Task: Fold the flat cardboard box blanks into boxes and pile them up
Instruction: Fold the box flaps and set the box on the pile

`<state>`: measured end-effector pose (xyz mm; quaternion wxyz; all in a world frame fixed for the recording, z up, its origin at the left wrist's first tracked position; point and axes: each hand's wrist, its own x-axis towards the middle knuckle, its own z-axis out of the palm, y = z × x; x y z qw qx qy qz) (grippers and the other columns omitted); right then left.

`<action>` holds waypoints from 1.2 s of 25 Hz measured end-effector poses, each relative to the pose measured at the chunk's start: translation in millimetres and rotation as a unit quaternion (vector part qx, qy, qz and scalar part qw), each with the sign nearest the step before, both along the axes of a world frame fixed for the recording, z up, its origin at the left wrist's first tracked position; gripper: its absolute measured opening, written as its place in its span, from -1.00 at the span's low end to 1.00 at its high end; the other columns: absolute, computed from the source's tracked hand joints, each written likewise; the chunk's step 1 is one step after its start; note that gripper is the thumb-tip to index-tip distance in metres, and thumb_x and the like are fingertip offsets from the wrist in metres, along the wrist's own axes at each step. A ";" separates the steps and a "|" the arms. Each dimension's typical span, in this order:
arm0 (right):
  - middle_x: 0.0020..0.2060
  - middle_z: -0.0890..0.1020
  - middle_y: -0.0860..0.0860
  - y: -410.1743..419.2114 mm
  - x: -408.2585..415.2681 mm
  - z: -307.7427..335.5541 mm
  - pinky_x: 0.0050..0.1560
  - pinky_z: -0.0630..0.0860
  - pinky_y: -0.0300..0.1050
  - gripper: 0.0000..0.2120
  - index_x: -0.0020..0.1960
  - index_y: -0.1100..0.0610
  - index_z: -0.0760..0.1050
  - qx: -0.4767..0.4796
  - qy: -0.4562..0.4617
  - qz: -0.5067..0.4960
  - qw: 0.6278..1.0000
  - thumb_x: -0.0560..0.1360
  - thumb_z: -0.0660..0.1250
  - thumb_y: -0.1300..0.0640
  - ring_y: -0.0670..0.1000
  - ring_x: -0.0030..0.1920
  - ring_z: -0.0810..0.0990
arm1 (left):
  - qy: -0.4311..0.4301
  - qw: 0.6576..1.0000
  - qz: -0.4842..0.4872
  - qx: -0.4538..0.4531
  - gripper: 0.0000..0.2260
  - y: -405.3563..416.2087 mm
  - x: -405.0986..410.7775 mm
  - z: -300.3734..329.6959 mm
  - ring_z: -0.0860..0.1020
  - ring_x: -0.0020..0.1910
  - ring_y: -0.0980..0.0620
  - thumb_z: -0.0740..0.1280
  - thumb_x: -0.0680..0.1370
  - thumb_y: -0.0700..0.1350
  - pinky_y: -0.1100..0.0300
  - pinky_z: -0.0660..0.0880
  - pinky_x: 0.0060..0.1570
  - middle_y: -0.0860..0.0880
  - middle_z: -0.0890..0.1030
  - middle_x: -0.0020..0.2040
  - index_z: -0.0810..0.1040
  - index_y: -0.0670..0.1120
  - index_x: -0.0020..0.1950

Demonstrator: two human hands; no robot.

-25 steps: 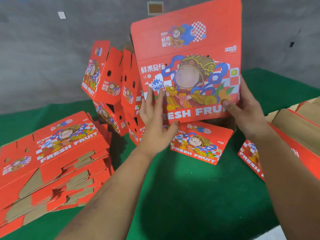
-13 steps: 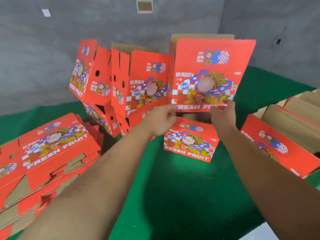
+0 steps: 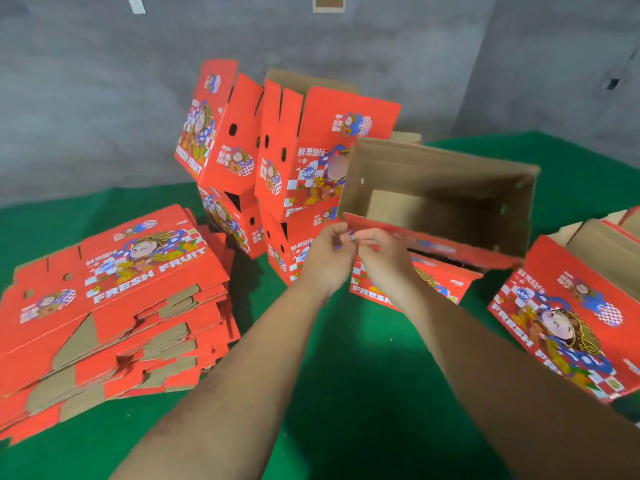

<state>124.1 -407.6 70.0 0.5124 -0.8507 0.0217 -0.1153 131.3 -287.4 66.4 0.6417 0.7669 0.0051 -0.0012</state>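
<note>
A folded red "Fresh Fruit" box [image 3: 446,199] lies tipped on its side atop another red box [image 3: 436,282], its brown open inside facing me. My left hand [image 3: 327,261] and my right hand [image 3: 382,256] meet at the near-left corner of its lower red edge, fingers pinched on that edge. Behind it leans a pile of folded red boxes [image 3: 225,143], several of them, against the wall. A stack of flat box blanks [image 3: 138,271] lies at the left on the green table [image 3: 346,375].
More red boxes [image 3: 571,313] with brown flaps showing stand at the right edge. A grey concrete wall [image 3: 86,98] rises right behind the table. Green cloth shows between the blank stack and the right-hand boxes.
The box I held upright with its printed face toward me has been carried forward and tipped down onto the centre box, open side facing me. Both hands have come together at its near-left corner.
</note>
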 end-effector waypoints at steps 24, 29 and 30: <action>0.03 0.69 -0.01 -120.1 12.0 64.8 0.22 0.20 0.15 -0.77 0.11 -0.01 0.58 -0.414 -0.177 -0.139 0.882 0.58 0.25 -0.10 0.20 0.08 0.52 | -0.124 0.969 -0.046 0.207 -0.32 -35.3 5.8 15.9 0.11 0.62 -0.11 0.36 0.57 -0.12 0.03 0.15 0.57 -0.05 0.04 0.65 0.20 0.01 0.66; 0.10 0.66 0.06 -129.7 37.9 73.6 0.29 0.21 0.13 -0.69 0.20 -0.11 0.52 -0.389 0.014 -0.114 0.914 0.56 0.21 -0.21 0.19 0.25 0.52 | -0.091 0.956 -0.074 0.270 -0.34 -23.2 13.6 21.2 0.10 0.60 -0.18 0.36 0.57 -0.03 -0.02 0.11 0.55 -0.04 0.07 0.65 0.21 0.04 0.65; 0.20 0.63 0.08 -131.2 42.5 67.3 0.33 0.21 0.15 -0.69 0.27 -0.12 0.49 -0.398 0.071 -0.103 0.909 0.60 0.19 -0.21 0.21 0.31 0.49 | -0.065 0.952 -0.088 0.287 -0.34 -21.3 14.9 21.4 0.09 0.61 -0.21 0.35 0.58 -0.02 -0.03 0.09 0.56 -0.04 0.06 0.67 0.20 0.05 0.66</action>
